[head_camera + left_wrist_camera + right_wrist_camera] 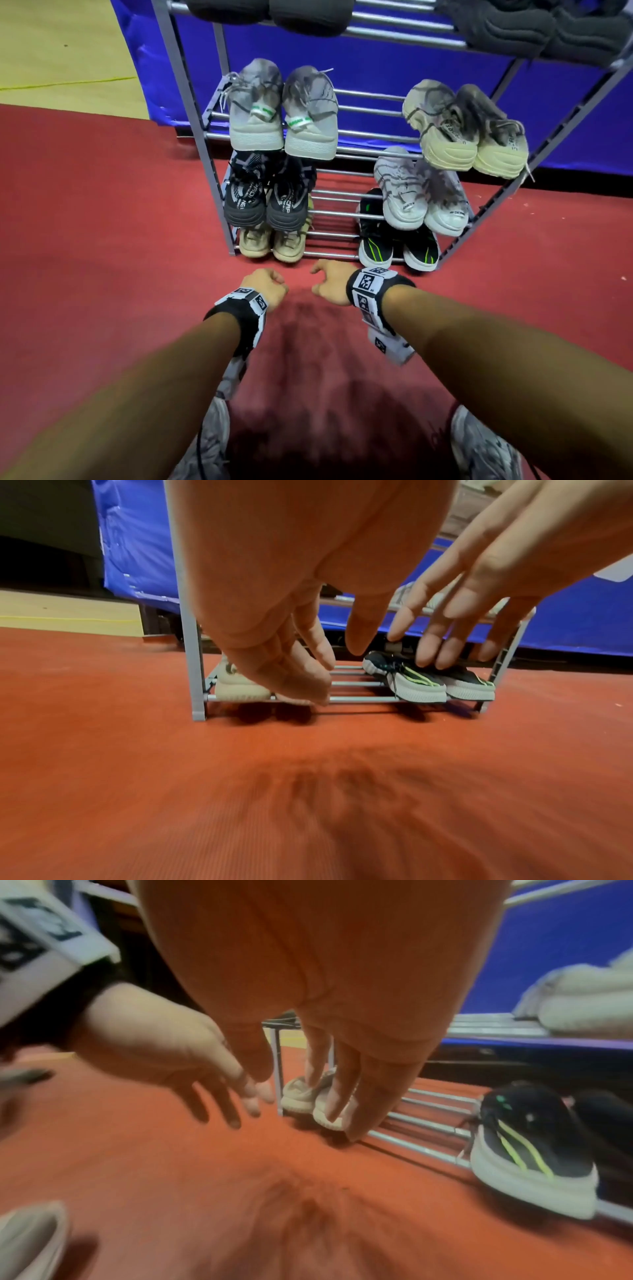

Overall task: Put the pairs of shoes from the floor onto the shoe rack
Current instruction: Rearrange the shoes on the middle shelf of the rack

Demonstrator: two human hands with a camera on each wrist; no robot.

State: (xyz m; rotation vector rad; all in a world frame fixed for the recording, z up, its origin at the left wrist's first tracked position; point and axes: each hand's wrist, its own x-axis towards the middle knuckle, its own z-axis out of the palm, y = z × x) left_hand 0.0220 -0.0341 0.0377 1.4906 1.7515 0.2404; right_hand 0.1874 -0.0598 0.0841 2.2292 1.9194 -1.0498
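While both the left hand (265, 282) and the right hand (330, 281) are being held empty with fingers loosely extended, every visible pair, the beige sneakers (270, 241) included, is being carried by the shoe rack (202, 113), so little is judged remaining.

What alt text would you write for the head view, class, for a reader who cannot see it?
Two empty hands, left hand and right hand, hang over a red floor before a grey shoe rack holding pairs of trainers, including beige shoes and black shoes with green stripes lowest.
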